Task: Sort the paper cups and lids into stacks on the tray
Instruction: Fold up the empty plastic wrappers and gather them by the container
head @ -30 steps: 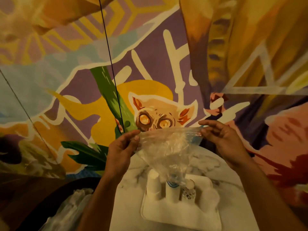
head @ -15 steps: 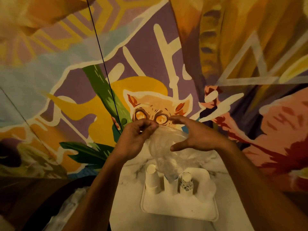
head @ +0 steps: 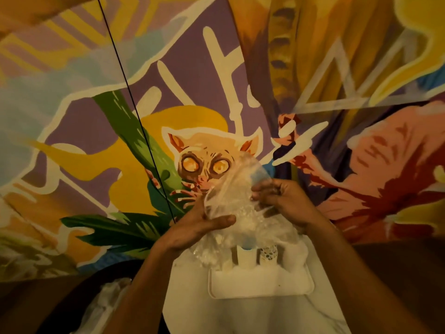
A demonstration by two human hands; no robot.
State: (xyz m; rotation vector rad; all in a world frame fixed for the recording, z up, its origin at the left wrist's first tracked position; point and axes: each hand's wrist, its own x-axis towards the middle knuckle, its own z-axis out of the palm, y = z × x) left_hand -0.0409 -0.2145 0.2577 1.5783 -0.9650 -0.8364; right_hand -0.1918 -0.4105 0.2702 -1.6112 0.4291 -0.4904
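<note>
Paper cups (head: 246, 260) stand upright at the far edge of the white tray (head: 260, 286), just below both hands. There is a white cup (head: 244, 255) with a blue patch at its top and, touching or just beside it on the right-hand side, a patterned cup (head: 269, 253). The tray lies on a pale marbled bench (head: 192, 312), nearer the person than the hands are.

Between the hands, and hanging down in front of the cups, is a crumpled clear plastic bag (head: 228, 189). Its lower folds veil whatever stands below the left hand, so that part of the tray cannot be read. The left hand (head: 197, 229) grips the bag from below and to the side, thumb laid across the front of the film and fingers hidden behind it. The right hand (head: 283, 200) is just beside it, slightly higher, with its fingers curled in and pinching the bag's right-hand edge. A fold rises above its knuckles.

Beyond both hands a painted mural (head: 207, 162) fills the wall — a wide-eyed animal's face, green leaves, yellow and purple shapes. A thin black cord (head: 134, 104) runs down across it towards the left hand. Below the left forearm lies more crumpled plastic (head: 106, 300), off the bench.
</note>
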